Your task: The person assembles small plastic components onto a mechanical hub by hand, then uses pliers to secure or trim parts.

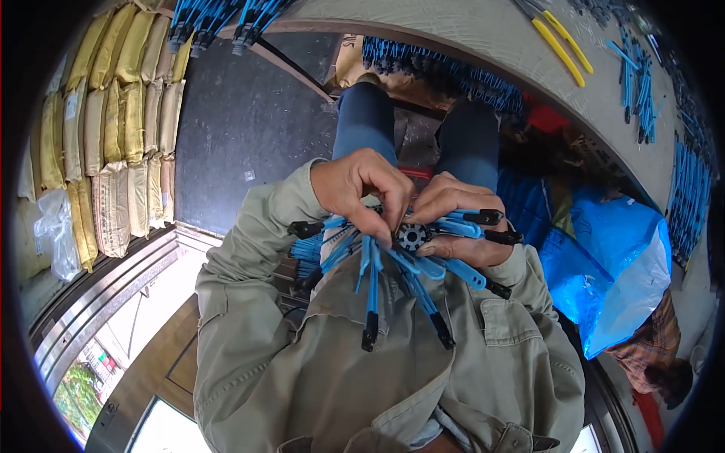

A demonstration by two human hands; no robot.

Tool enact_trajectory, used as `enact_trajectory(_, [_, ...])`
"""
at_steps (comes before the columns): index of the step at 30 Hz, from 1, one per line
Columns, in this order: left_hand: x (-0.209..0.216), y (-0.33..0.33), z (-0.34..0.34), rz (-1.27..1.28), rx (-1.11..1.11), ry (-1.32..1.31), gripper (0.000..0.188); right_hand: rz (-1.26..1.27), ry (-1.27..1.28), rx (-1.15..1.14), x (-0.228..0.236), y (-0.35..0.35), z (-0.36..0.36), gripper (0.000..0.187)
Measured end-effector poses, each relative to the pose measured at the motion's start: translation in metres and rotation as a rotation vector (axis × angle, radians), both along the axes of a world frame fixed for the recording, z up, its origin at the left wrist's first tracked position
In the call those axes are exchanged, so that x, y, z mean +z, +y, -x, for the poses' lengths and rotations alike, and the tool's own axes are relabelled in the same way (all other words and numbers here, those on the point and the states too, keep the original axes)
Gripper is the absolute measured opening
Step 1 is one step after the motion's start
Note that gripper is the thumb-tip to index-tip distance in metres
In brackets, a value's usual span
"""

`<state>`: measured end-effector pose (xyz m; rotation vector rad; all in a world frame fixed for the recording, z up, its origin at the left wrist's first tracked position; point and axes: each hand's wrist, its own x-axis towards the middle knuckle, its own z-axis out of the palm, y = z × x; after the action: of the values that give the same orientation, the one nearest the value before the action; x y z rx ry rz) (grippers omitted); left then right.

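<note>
Over my lap, my right hand (461,211) grips a round black notched hub (411,237) from its right side, thumb below it and fingers above. Several blue plastic arms (427,267) with black tips fan out from around the hub, some spreading past the right fingers and others hanging toward my jacket. My left hand (366,192) is closed in a pinch at the hub's left edge, thumb and fingertips together. What lies between those fingertips is too small and covered to make out. More blue arms stick out to the left beneath the left hand.
A grey worktable (468,23) curves across the far side, bearing yellow-handled pliers (559,47) and bundles of blue arms (638,90). Stacked yellow-brown sacks (113,128) stand at left. To the right lies a blue plastic bag (612,249), with a person in a plaid sleeve (649,340) nearby.
</note>
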<state>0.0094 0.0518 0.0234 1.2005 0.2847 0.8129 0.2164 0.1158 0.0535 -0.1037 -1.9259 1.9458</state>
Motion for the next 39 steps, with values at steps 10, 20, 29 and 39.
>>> enact_trajectory(10, [0.003,-0.020,0.002,-0.009,0.279,0.125,0.015,0.010,-0.033,0.025,0.001,-0.004,0.004,0.029])
enact_trajectory(20, [0.005,-0.001,0.005,-0.047,0.125,0.121,0.018,-0.029,-0.030,0.023,0.009,-0.002,0.008,0.028])
enact_trajectory(29, [-0.016,0.005,0.003,0.210,-0.116,0.184,0.021,0.356,0.033,0.058,0.005,-0.010,0.002,0.037])
enact_trajectory(39, [-0.034,0.011,0.009,0.326,-0.041,0.344,0.022,0.058,0.038,0.116,0.010,0.002,0.013,0.030])
